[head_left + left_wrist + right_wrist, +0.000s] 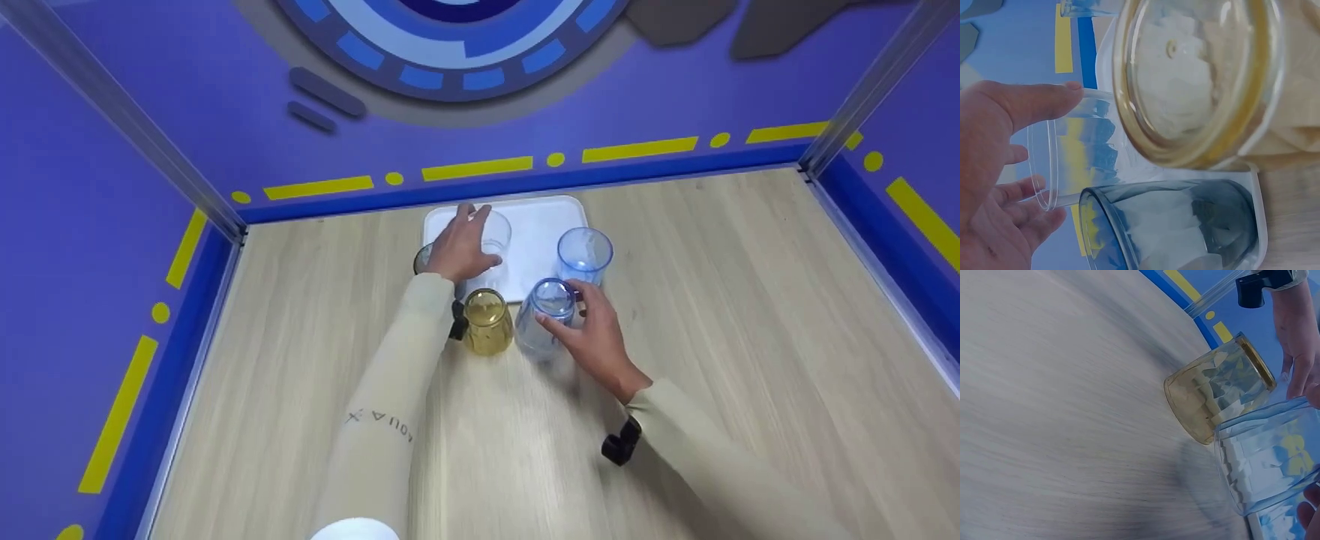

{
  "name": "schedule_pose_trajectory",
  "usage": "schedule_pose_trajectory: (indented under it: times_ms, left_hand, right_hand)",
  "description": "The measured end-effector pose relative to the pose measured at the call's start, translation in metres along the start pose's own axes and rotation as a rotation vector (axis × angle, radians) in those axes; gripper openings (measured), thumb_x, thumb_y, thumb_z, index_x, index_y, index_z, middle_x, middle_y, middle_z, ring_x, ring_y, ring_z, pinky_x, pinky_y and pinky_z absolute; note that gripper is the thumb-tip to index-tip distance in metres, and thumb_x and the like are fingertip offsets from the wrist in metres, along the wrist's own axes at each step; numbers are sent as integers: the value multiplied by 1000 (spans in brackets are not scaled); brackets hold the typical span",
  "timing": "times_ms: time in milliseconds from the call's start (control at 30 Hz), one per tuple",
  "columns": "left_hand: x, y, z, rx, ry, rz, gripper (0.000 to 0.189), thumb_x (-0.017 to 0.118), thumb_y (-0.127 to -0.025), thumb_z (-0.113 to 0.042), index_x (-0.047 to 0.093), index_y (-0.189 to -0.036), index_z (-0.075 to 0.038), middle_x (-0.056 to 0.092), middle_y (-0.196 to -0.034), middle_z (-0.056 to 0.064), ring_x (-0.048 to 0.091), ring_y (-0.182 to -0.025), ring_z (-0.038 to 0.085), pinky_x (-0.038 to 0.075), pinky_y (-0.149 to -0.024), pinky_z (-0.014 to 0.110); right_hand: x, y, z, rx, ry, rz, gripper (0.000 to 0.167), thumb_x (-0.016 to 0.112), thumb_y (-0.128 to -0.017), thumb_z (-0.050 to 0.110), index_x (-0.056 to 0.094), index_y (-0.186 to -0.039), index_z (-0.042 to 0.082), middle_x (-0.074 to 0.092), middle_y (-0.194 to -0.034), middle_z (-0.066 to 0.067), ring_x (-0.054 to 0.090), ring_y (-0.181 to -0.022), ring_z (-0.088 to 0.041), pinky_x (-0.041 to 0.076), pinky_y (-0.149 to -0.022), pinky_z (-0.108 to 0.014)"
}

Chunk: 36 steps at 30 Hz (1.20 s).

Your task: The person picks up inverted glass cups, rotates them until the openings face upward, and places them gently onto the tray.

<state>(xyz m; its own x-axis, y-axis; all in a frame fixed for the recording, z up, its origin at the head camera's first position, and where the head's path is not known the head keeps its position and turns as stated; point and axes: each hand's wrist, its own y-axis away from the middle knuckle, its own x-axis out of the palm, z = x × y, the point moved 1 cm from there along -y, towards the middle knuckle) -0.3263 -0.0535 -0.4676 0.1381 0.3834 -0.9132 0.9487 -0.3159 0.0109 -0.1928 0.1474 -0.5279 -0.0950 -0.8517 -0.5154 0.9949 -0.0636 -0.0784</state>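
Note:
My left hand point(459, 247) reaches over the white tray point(541, 214) and holds a clear glass point(1086, 146), thumb on one side and fingers on the other. The glass stands mouth up. In my right hand point(600, 341) is a light blue glass point(534, 334), gripped near its base and turned mouth down at the tray's front edge. Its shadow falls on the table beside it in the right wrist view. An upside-down amber glass point(487, 330) stands between my two arms, close to the left wrist. A grey glass point(1185, 225) is partly hidden behind the left hand in the head view.
Another blue glass point(585, 251) stands mouth up at the tray's right side. The wooden table point(720, 300) is bounded by blue-purple panels point(405, 150) at the back and sides. A white rounded object point(356, 529) shows at the bottom edge.

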Motion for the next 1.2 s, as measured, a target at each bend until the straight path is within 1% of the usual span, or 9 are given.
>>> schedule_pose_trajectory:
  times_ms: [100, 267, 567, 733, 833, 900, 1000, 1200]
  left_hand:
    - [1, 0, 1, 0, 7, -4, 88, 79, -79, -29, 31, -151, -13, 34, -149, 15, 47, -130, 28, 44, -106, 41]
    - [2, -1, -1, 10, 26, -5, 87, 79, -79, -28, 32, -151, -13, 35, -147, 15, 48, -127, 29, 45, -104, 42]
    - [5, -4, 0, 6, 11, 10, 86, 78, -80, -27, 32, -151, -14, 33, -147, 16, 48, -129, 29, 47, -102, 42]
    - [5, -7, 3, -8, -22, 17, 85, 77, -81, -28, 31, -151, -15, 32, -148, 18, 47, -128, 30, 47, -102, 42]
    - [5, -10, 4, -22, -29, 20, 85, 77, -81, -29, 30, -151, -15, 31, -149, 19, 45, -131, 31, 46, -104, 42]
    - [6, -12, 5, -31, -21, 19, 86, 77, -81, -28, 30, -151, -14, 30, -149, 20, 44, -132, 32, 45, -104, 42]
    - [8, -14, 8, -37, -13, 10, 87, 78, -80, -27, 30, -151, -13, 30, -149, 20, 45, -132, 33, 46, -104, 43]
    - [9, -15, 10, -52, -9, 20, 87, 78, -81, -28, 29, -152, -12, 29, -150, 19, 43, -133, 33, 45, -106, 43]
  right_hand:
    - [-1, 1, 0, 1, -11, -9, 69, 77, -80, 39, 46, -135, 12, 53, -127, -7, 50, -111, -23, 46, -95, -42]
    - [-4, 2, 1, 10, -31, -23, 68, 76, -81, 42, 46, -134, 13, 54, -126, -6, 51, -111, -22, 46, -95, -41]
    - [-7, 5, 2, 29, -44, -35, 70, 73, -80, 53, 47, -133, 15, 54, -124, -3, 51, -111, -20, 45, -94, -39]
    - [-9, 6, 3, 7, -84, -71, 66, 75, -80, 47, 50, -131, 13, 56, -123, -5, 51, -109, -20, 45, -93, -40]
    - [-11, 5, 1, -5, -104, -96, 63, 77, -80, 43, 52, -129, 11, 57, -122, -5, 52, -106, -19, 45, -90, -38]
    - [-12, 5, 1, 0, -108, -104, 63, 77, -80, 42, 52, -129, 12, 58, -121, -5, 52, -105, -18, 45, -88, -36]
    - [-13, 5, 1, 8, -119, -106, 62, 76, -81, 43, 52, -129, 12, 58, -121, -4, 52, -104, -18, 45, -87, -33]
    - [-15, 6, -1, 15, -136, -107, 62, 76, -81, 43, 52, -129, 11, 58, -121, -5, 53, -107, -19, 45, -89, -37]
